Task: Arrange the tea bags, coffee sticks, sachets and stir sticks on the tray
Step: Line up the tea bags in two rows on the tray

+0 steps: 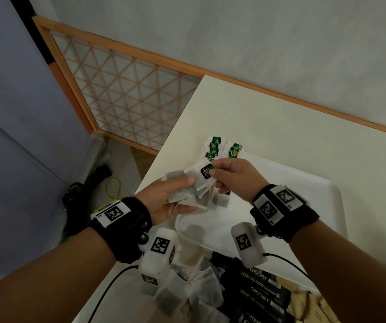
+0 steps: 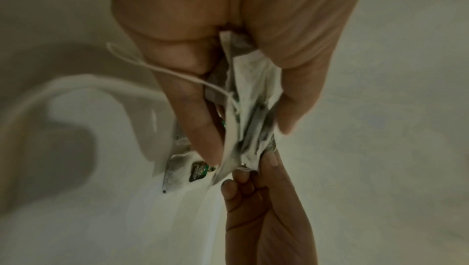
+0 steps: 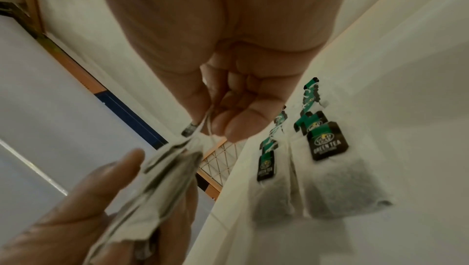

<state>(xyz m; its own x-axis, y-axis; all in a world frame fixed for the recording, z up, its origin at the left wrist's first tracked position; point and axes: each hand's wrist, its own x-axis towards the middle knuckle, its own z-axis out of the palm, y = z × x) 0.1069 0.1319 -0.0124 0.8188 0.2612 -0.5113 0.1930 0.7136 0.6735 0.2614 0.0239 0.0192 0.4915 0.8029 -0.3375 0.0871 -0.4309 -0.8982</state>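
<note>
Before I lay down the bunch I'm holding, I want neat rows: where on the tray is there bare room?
The tray is bare right of the laid tea bags, out to its right rim, and in the middle behind the right hand. It is crowded nearest you: loose tea bags and black coffee sticks. The left hand holds the bunch.

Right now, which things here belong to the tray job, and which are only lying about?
Job:
- tea bags in left hand: bunch
- right hand
- placed tea bags
- tray
- coffee sticks

Lying about:
- yellow cord
- lattice screen
</note>
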